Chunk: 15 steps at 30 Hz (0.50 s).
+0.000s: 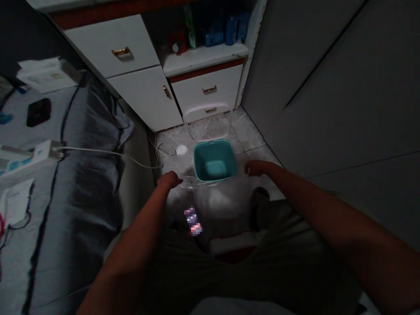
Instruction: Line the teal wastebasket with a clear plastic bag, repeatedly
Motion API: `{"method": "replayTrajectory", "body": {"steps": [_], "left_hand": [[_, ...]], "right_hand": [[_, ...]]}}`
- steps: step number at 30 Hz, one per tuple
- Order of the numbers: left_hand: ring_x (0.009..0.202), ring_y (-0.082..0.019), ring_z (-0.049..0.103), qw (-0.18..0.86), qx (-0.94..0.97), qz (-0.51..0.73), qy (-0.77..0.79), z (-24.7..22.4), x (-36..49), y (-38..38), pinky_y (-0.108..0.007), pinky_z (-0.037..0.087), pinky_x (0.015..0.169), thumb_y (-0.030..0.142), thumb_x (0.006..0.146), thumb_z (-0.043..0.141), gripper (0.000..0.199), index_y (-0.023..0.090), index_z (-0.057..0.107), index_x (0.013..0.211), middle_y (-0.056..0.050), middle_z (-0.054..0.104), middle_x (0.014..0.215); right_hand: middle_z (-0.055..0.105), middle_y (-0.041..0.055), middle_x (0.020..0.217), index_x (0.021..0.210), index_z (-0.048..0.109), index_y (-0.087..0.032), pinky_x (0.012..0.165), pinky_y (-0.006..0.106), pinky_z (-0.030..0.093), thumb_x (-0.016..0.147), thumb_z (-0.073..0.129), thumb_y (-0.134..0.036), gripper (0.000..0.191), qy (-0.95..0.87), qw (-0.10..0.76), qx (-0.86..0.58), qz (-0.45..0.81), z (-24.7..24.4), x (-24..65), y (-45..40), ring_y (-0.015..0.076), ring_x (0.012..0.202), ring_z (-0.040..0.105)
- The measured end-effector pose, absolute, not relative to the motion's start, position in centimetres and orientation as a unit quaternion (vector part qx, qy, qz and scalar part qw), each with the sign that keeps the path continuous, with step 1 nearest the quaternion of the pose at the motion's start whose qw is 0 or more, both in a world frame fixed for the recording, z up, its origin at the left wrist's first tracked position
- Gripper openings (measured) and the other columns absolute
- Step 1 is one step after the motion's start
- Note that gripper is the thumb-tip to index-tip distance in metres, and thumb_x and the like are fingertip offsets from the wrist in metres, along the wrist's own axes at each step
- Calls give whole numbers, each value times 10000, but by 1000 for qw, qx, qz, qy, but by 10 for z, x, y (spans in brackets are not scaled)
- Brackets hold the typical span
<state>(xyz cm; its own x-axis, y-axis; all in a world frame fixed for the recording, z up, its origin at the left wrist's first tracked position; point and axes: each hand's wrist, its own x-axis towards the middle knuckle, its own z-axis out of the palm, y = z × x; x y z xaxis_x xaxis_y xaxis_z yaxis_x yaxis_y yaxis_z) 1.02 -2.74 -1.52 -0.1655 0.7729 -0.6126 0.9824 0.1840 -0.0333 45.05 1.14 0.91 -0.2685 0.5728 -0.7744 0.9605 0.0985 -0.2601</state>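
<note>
Head view gives me my left hand (169, 179) and right hand (259, 167) apart, both empty. Teal plastic bucket (215, 161) sits between them, just ahead

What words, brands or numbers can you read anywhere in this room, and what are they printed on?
Nothing can be read clearly.
White paper sheet on the grey striped bedspread: print too small.
Blue plastic bottles on the white shelf: labels too dark.
Pixelated patch: too blurred.

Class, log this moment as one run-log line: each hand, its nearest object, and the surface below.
left hand: nothing visibly held, apart from teal plastic bucket | right hand: nothing visibly held, apart from bucket | surface: tiled floor
</note>
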Motion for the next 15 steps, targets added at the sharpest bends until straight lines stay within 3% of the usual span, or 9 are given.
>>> {"method": "replayTrajectory", "body": {"steps": [4,8,12,15], "left_hand": [[1228,-378,705,232,614,-207,726,-12,27,-14,-405,563,927,578,916,682,414,195,785,1035,-211,749,1310],[1207,-331,714,259,624,-195,711,-5,42,-11,-371,556,921,464,904,734,270,248,790,1056,-135,775,1274],[1213,-304,707,244,646,-148,708,10,51,-10,-372,554,967,406,916,730,310,269,753,1194,-128,730,1340],[1202,-301,707,206,666,-87,712,29,56,-8,-390,557,981,426,939,694,393,284,699,1305,-138,680,1392]], "right_hand": [[790,163,964,1155,823,-104,740,324,547,900,686,-186,301,686,284,567,-357,-2,456,20,222,793,730],[797,192,1004,1151,832,-104,831,383,565,909,673,-202,306,689,301,570,-332,-12,459,20,274,893,758],[775,208,1176,1177,833,-151,1007,443,524,900,685,-259,332,714,267,577,-293,-10,463,22,339,1154,710],[770,182,1204,1183,819,-171,968,389,537,922,626,-255,336,720,174,611,-279,5,465,34,289,1087,708]]}}
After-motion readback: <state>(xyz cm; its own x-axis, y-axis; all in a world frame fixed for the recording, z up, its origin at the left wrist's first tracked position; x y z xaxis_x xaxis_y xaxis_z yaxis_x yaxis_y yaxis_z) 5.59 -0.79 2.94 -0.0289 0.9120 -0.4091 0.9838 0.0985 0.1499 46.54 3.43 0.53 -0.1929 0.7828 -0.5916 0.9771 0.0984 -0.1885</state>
